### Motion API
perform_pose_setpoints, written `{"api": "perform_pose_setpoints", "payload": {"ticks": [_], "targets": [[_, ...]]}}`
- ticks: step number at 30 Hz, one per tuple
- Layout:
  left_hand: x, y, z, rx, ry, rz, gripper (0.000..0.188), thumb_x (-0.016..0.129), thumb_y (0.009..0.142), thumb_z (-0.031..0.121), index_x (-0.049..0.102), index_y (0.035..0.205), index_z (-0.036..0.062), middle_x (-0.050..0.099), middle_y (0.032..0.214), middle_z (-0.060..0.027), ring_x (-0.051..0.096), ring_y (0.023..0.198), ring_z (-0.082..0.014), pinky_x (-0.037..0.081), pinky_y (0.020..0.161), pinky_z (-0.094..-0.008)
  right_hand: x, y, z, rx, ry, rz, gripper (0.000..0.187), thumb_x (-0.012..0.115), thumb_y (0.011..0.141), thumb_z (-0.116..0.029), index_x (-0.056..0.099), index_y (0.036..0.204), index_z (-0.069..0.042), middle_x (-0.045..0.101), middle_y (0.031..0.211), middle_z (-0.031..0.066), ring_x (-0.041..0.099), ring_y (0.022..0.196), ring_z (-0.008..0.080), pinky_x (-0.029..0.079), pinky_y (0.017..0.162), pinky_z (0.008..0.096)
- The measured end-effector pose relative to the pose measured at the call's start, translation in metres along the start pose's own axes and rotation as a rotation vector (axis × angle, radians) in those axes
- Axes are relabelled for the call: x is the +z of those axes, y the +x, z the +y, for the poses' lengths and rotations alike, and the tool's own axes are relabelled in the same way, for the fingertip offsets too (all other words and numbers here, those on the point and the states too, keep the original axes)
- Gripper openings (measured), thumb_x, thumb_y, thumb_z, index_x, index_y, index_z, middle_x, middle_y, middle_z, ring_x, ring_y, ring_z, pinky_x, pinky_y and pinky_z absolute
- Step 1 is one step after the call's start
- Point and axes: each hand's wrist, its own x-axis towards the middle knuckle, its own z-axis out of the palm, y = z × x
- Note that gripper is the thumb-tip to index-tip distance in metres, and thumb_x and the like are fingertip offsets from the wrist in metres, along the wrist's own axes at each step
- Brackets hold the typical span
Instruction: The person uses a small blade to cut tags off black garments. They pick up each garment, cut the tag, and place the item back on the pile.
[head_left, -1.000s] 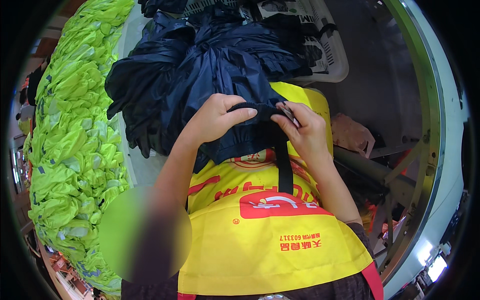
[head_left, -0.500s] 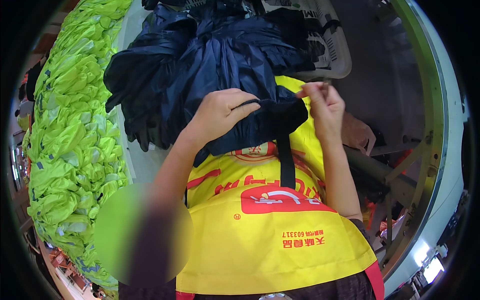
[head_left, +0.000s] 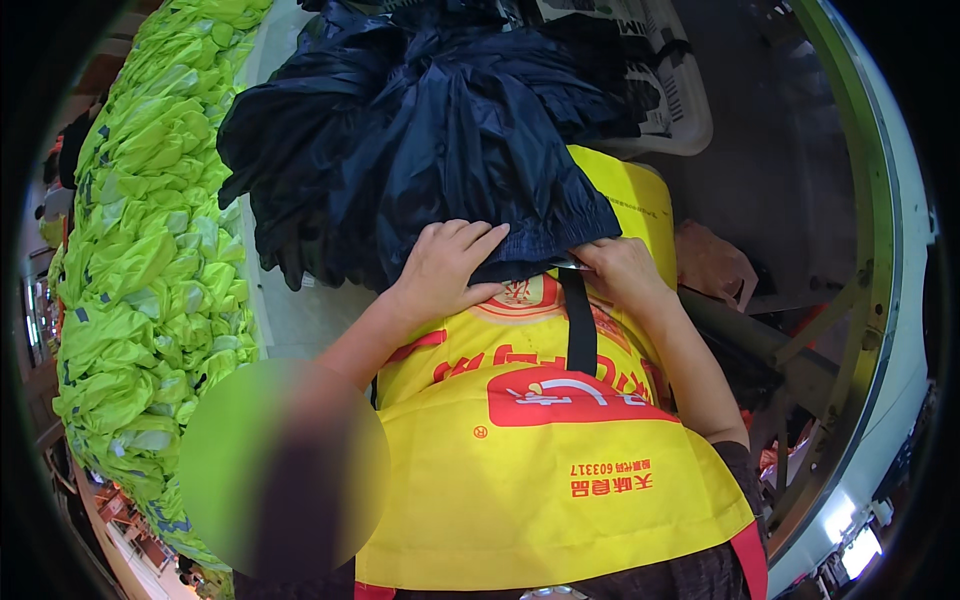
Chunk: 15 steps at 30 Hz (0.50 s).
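A dark navy garment of thin, shiny fabric [head_left: 470, 130] lies bunched in front of me, its gathered elastic edge turned toward my body. My left hand [head_left: 448, 265] grips that edge, fingers on top and thumb below. At the right end of the same edge, my right hand [head_left: 622, 272] is closed on the fabric, its fingertips partly hidden. A small pale, shiny bit shows by those fingertips; what it is I cannot make out.
Bright yellow-green garments [head_left: 150, 270] form a long heap on the left. Beyond the navy fabric stands a pale plastic basket [head_left: 690, 110]. I wear a yellow apron [head_left: 540, 520] with a black strap [head_left: 580, 335]. A metal frame [head_left: 868, 250] rises at right.
My right hand has come down and left, from raised beside the garment to its edge. My left hand has shifted lower, and the elastic edge now lies flatter and straighter.
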Motion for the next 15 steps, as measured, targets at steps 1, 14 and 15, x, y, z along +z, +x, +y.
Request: {"api": "perform_pose_setpoints", "payload": {"ticks": [1, 14, 15], "targets": [[0.002, 0.000, 0.002, -0.005, 0.007, 0.034, 0.057, 0.067, 0.072, 0.028, 0.051, 0.122, 0.0059, 0.056, 0.114, -0.0121, 0.051, 0.106, -0.0279, 0.037, 0.091, -0.0383, 0.001, 0.002, 0.001, -0.035, -0.025, 0.028, 0.021, 0.065, 0.070, -0.007, 0.064, 0.090, -0.009, 0.063, 0.078, 0.0104, 0.061, 0.070, 0.0275, 0.048, 0.061, 0.0355], [-0.089, 0.061, -0.055, -0.213, -1.045, -0.165, 0.029, 0.048, 0.083, 0.008, 0.058, 0.107, -0.0043, 0.062, 0.099, -0.0060, 0.058, 0.089, -0.0126, 0.045, 0.085, -0.0239, -0.085, 0.067, 0.034, 0.068, 0.309, 0.313, 0.014, 0.058, 0.086, -0.014, 0.052, 0.083, -0.002, 0.047, 0.065, 0.0117, 0.046, 0.057, 0.0247, 0.038, 0.053, 0.0310], [-0.088, 0.063, -0.059, -0.259, -1.111, -0.172, 0.029, 0.049, 0.083, 0.009, 0.058, 0.107, -0.0044, 0.063, 0.099, -0.0062, 0.058, 0.089, -0.0127, 0.045, 0.084, -0.0237, -0.085, 0.071, 0.034, 0.063, 0.332, 0.310, 0.014, 0.059, 0.086, -0.014, 0.052, 0.082, -0.002, 0.047, 0.065, 0.0116, 0.046, 0.057, 0.0247, 0.038, 0.053, 0.0309]]}}
